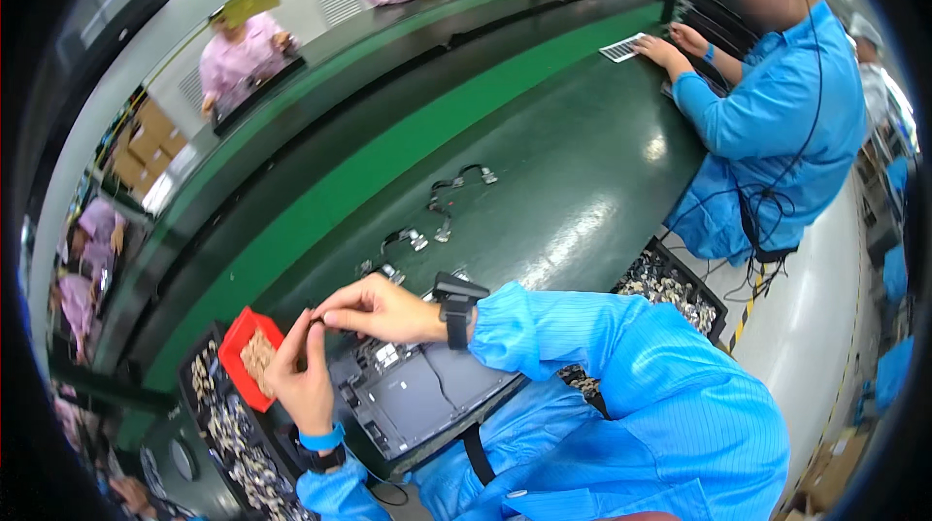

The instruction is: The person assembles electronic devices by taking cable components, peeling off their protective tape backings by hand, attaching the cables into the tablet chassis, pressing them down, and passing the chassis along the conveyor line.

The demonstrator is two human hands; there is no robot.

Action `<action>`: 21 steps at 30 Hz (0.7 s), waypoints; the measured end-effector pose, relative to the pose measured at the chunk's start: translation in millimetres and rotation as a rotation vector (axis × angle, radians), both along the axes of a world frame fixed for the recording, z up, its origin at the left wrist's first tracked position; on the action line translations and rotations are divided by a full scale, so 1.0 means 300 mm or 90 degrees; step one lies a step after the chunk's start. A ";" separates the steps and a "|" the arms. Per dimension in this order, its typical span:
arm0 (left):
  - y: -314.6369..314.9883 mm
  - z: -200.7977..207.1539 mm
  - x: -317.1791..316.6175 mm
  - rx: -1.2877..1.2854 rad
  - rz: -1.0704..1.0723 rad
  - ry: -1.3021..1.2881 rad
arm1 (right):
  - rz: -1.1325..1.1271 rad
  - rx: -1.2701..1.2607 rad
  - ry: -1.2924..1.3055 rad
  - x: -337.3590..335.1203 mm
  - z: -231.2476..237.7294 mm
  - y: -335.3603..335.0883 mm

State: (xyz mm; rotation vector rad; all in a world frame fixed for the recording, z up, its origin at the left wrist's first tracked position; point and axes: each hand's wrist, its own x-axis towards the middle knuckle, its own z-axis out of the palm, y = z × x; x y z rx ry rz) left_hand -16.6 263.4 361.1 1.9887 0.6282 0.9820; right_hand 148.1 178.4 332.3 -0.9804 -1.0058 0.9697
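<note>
Both my hands meet above the near left of the bench, fingertips pinched together at one small dark piece. My left hand [303, 380] is closed on it from below, with a blue band at the wrist. My right hand [386, 311] is closed on it from the right. The piece is mostly covered by the fingers and too small to name. Just below the hands lies an open grey laptop-type casing [408, 403], with small parts along its far edge and a thin dark cable across it. A red bin [233, 351] of small tan pieces stands left of my left hand.
A black tray [209, 458] of small mixed parts extends along the left; another tray [721, 312] sits at the right. Several short dark cables with connectors [417, 239] lie on the green bench [544, 152]. At the far right a co-worker [767, 123] in blue handles a white-and-black sheet [621, 47].
</note>
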 end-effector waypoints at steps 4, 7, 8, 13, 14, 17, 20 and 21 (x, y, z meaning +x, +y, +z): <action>0.004 0.003 0.027 -0.048 0.001 -0.078 | 0.004 0.122 -0.033 0.012 -0.014 0.013; 0.024 0.020 -0.019 -0.026 0.049 -0.045 | 0.031 0.114 -0.014 -0.031 -0.003 0.042; 0.020 0.032 -0.029 0.062 0.043 0.006 | 0.010 0.119 -0.063 -0.027 -0.003 0.041; 0.013 0.038 -0.013 0.188 0.065 0.036 | -0.011 0.029 -0.162 0.004 0.003 0.003; 0.028 0.034 -0.008 0.236 0.061 0.057 | -0.015 0.040 -0.134 0.002 -0.014 0.002; 0.024 0.066 -0.065 0.282 0.053 0.037 | 0.048 -0.001 -0.146 -0.030 0.011 -0.002; 0.027 0.101 -0.125 0.294 0.077 0.076 | 0.069 0.045 -0.122 -0.045 -0.003 -0.003; 0.038 0.120 -0.140 0.281 0.119 0.103 | 0.068 0.044 -0.125 -0.040 0.013 -0.008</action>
